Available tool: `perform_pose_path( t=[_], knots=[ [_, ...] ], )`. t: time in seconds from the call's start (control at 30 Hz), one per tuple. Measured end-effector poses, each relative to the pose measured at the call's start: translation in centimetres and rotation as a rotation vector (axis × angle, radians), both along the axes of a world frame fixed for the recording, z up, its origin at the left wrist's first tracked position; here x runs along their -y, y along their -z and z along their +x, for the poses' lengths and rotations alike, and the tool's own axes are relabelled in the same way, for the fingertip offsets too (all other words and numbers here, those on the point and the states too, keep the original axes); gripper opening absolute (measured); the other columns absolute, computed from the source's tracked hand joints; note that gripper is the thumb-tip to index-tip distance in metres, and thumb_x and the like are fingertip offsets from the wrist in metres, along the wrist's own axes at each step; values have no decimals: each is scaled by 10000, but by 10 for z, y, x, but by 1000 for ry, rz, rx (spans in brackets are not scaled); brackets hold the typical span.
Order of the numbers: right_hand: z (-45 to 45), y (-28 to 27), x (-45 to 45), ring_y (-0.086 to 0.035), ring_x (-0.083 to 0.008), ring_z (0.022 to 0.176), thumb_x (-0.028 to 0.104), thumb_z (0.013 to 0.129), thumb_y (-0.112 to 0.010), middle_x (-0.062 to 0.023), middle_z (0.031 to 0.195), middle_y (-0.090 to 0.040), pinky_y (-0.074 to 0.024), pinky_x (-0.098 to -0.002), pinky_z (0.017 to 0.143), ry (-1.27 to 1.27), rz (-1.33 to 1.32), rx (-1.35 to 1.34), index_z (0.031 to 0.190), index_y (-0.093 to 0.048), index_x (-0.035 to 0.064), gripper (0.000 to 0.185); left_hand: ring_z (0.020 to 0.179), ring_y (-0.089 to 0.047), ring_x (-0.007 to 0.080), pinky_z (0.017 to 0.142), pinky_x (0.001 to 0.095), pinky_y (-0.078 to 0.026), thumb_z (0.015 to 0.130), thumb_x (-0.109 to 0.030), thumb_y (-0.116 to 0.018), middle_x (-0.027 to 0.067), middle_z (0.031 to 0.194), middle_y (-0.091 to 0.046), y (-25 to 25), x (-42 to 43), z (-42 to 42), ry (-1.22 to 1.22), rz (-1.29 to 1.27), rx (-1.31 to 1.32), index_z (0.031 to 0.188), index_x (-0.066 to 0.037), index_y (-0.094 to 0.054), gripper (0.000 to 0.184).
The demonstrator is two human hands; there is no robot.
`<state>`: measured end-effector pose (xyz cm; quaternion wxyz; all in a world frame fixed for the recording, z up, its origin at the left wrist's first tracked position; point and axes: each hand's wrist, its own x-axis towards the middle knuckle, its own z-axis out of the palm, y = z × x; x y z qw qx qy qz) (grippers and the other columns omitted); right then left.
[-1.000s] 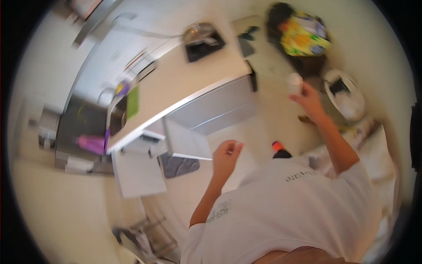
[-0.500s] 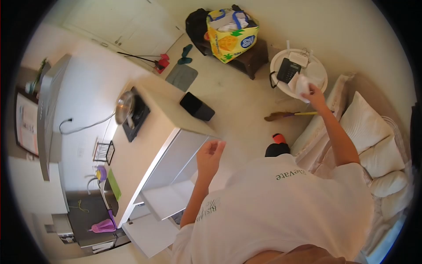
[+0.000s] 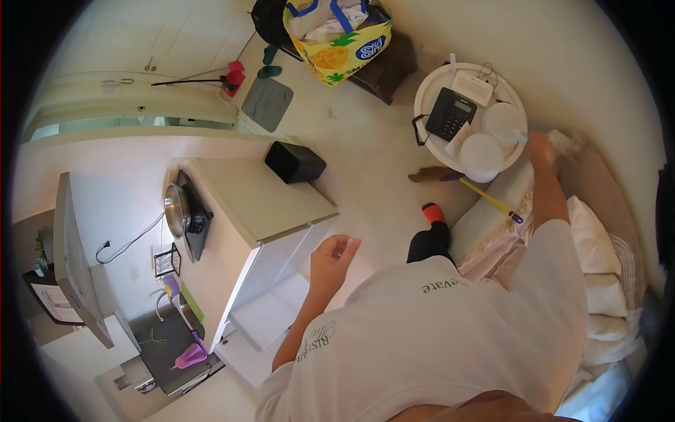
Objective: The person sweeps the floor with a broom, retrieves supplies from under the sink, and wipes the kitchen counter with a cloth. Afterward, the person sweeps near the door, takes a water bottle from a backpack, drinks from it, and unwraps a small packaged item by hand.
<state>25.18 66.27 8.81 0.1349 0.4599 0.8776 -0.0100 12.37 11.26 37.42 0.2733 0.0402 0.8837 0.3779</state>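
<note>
My left hand hovers in front of my body, its fingers curled in toward the thumb. No object shows in it. My right hand is beside the right edge of a small round white table, near the pale sofa cover. It is blurred and its fingers are hard to make out, so its grip is hidden. Nearest to it on the table are two round white containers, a front one and a rear one. A black desk phone and a white box-like device sit beside them.
A broom lies below the table, its handle against the sofa. On the left, the counter carries a metal pan on a black cooker. A black bin stands beyond it. A yellow shopping bag is at the back.
My right hand has left the front white container at the table's edge and moved right, toward the sofa. My left hand keeps its curled pose. The camera view has shifted.
</note>
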Motion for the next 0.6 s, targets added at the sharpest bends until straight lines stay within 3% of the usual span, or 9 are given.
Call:
perform_pose_path(
  t=[0.23,0.6],
  knots=[
    [-28,-8,-25,-637,-307,989,149,870,-519,-152,1060,-656,-517,-412,812,8,-21,121,1011,-670,65,223,698,-573,91,648,239,-456,837,-294,-703,30,767,-650,-2,-10,-5,-79,9,14,899,-13,-658,291],
    [-36,-1,-35,-617,-307,1033,195,824,-599,-145,1112,-635,-505,-411,847,83,-119,86,1084,-627,82,284,700,-575,108,646,246,-460,833,-292,-707,48,777,-646,-10,-27,1,-70,-66,3,913,-13,-657,294]
  ],
)
